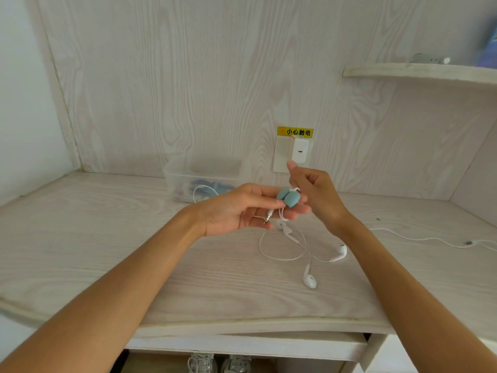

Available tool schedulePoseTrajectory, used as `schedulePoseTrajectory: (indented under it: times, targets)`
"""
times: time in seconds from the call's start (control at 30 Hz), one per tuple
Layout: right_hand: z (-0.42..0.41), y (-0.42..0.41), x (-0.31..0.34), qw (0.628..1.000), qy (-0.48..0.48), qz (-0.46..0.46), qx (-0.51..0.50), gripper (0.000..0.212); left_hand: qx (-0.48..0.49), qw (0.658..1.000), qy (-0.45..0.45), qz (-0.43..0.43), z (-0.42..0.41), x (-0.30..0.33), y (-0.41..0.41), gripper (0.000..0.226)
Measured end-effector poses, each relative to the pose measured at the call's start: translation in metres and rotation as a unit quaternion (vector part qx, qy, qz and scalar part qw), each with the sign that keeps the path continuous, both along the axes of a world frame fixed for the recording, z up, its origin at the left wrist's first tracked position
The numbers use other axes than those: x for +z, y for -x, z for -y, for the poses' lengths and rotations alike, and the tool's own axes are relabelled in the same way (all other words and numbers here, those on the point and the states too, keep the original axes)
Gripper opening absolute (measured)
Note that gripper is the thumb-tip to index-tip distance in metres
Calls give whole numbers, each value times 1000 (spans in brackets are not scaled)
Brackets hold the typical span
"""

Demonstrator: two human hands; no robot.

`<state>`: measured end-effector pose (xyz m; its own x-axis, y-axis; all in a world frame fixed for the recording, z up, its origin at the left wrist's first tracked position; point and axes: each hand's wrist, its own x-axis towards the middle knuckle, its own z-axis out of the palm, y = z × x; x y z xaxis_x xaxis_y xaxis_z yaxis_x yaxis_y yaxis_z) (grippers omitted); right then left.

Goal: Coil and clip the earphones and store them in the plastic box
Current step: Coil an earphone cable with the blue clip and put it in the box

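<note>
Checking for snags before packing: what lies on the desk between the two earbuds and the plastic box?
Head view: the left hand holding the teal clip, with white cord trailing to the earbuds.

plastic box (172,175) open-topped, earphones (309,275) strewn before it

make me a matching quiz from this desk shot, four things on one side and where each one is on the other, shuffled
Things:
1. clip
2. earbuds
3. plastic box
4. charger

Places:
A. plugged into the wall socket
B. lying on the desk, cable trailing up to the hands
C. held in the left hand's fingers
D. at the back of the desk against the wall

Pairs: 1-C, 2-B, 3-D, 4-A
</note>
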<state>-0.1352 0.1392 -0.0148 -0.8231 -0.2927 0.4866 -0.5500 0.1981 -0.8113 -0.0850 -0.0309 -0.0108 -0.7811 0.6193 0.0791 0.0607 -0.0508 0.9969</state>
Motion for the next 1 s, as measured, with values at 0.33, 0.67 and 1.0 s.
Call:
schedulePoseTrajectory:
  times: [0.33,0.67,1.0]
  targets:
    - [24,-10,-22,971,-214,-102,35,23,254,952,-171,-30,4,-8,21,28]
    - [4,-15,0,975,-218,4,47,37,336,921,37,-194,2,-18,21,29]
    - [-2,-8,5,989,-118,52,77,37,248,941,122,-195,-4,-21,18,27]
